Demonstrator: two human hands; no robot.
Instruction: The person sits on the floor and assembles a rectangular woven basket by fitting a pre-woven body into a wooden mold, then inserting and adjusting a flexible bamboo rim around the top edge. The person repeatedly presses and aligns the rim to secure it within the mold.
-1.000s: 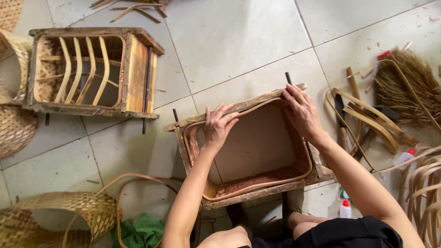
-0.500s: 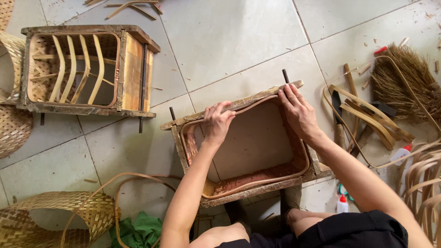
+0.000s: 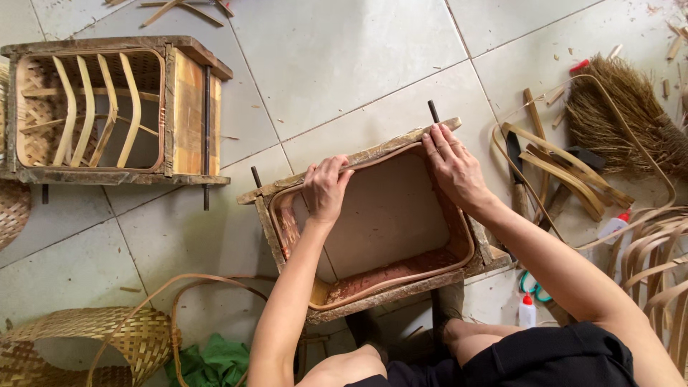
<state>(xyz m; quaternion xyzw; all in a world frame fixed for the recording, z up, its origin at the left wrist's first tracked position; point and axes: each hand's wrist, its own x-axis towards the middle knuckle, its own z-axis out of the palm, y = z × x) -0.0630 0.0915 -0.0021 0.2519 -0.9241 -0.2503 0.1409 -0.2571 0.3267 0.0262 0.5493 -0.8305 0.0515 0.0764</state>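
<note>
A rough wooden box frame [image 3: 373,287] is sitting on the tiled floor [image 3: 344,57] just in front of the person's knees, with a bent cane strip [image 3: 401,276] running around the inside of its walls. The left hand [image 3: 326,188] is pressing down with curled fingers on the strip at the frame's far rim, while the right hand [image 3: 451,165] is lying flat with fingers extended over the strip at the far right corner, neither closing around anything. A second wooden frame with curved slats [image 3: 107,107] is standing well apart to the left, a woven basket [image 3: 86,344] is lying near the lower left, and loose cane strips [image 3: 559,168], a broom [image 3: 623,115] and a small white bottle [image 3: 527,312] are lying to the right.
</note>
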